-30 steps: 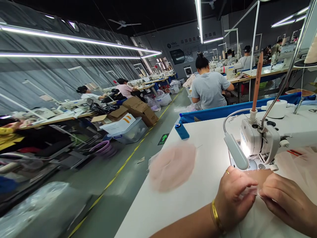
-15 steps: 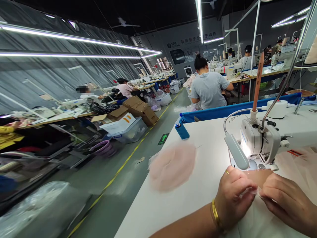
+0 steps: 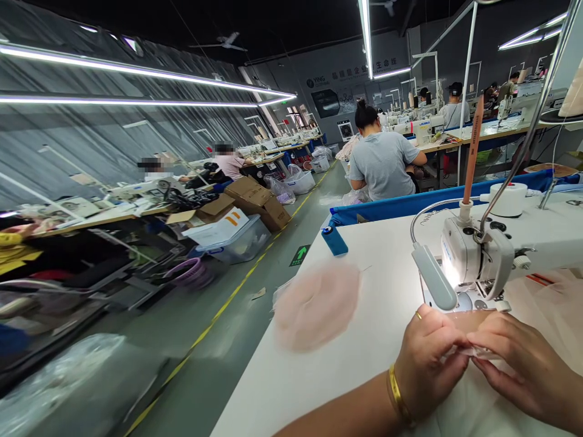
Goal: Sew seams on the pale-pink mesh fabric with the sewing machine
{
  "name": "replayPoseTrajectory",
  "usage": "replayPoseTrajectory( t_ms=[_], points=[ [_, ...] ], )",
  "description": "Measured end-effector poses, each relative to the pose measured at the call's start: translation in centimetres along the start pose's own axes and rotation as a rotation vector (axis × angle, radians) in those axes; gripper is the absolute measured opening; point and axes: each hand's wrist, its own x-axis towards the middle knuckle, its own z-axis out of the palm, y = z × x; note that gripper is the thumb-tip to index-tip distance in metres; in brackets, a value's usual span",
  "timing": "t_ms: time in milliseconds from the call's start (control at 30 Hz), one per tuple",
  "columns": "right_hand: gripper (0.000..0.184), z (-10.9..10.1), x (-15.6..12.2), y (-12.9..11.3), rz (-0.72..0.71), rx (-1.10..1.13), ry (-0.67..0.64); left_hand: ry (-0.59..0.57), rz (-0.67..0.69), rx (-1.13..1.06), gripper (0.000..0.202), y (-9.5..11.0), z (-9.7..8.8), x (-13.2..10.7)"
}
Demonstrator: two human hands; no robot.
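In the head view, my left hand (image 3: pixel 432 358), with a ring and a gold bracelet, pinches the edge of a sheer pale fabric (image 3: pixel 474 319). My right hand (image 3: pixel 523 364) pinches the same edge, its thumb and fingers close to those of my left hand. Both hands are just in front of the sewing machine's head (image 3: pixel 469 249), and the lamp (image 3: pixel 435 277) on it lights them. The fabric stretches beneath my hands and to the right of the machine. Fingers cover much of the folded edge.
A round pink sheer piece (image 3: pixel 319 306) lies on the white table (image 3: pixel 378 297), left of my hands. Behind it stands a small blue bottle (image 3: pixel 334 241). A white thread cone (image 3: pixel 507 200) sits behind the machine. Ahead, a person in a grey shirt (image 3: pixel 385 164) sits facing away.
My right hand has shifted slightly left and up along the fabric edge, its fingers now meeting my left fingertips. My left hand stays almost where it was.
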Motion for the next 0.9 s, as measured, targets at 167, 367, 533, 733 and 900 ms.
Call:
replayPoseTrajectory(
  t_ms=[167,367,533,733,900],
  points=[
    [0.027,-0.11,0.10,0.00,-0.001,0.045,-0.025,-0.021,0.001,-0.010,0.005,-0.10,-0.11,0.07],
    [0.020,-0.26,0.09,0.00,0.003,0.086,-0.041,-0.053,0.028,-0.119,0.009,-0.09,-0.27,0.57],
    [0.021,-0.27,-0.10,0.08,-0.028,0.069,-0.037,-0.073,0.040,-0.164,0.015,-0.01,-0.21,0.88],
    [0.042,-0.15,-0.50,0.35,-0.035,0.046,0.003,-0.042,-0.008,-0.061,0.013,0.14,0.02,0.25],
    [0.042,-0.24,-0.38,0.36,-0.027,0.041,0.032,-0.041,0.000,-0.051,0.017,0.31,0.09,0.38]
  ],
)
